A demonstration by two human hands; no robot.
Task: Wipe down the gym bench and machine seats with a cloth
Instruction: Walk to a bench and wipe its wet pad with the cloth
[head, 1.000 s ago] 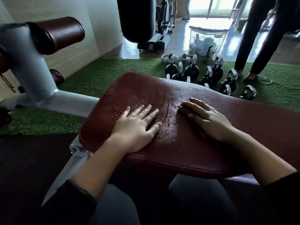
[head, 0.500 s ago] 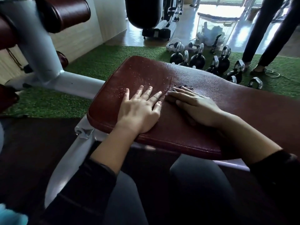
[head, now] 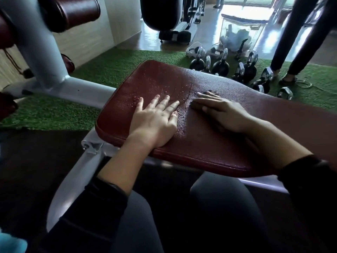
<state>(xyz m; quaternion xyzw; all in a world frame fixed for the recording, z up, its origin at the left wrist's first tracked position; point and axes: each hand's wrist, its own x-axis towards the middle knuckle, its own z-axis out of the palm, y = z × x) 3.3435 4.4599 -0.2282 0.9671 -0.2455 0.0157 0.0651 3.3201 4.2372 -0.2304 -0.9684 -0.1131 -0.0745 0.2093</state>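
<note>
Your right hand, flat on a dark cloth, has slid left across the wet bench pad toward your flat, empty left hand; droplets remain upper left.

— Where is the camera?

— On the person's head, looking forward and steeply down. The dark red padded vinyl bench fills the middle of the frame at close range, with the left hand and right hand lying flat on it at centre.

— How wide is the view?

— Very wide. Straight lines bow toward the edges. The wearer's own knees fill the bottom of the frame, the grey steel machine frame rises at upper left, and black kettlebells with chrome handles sit on green artificial turf at upper right.

— Any second view?

— Only this one, so nothing is shared.
</note>
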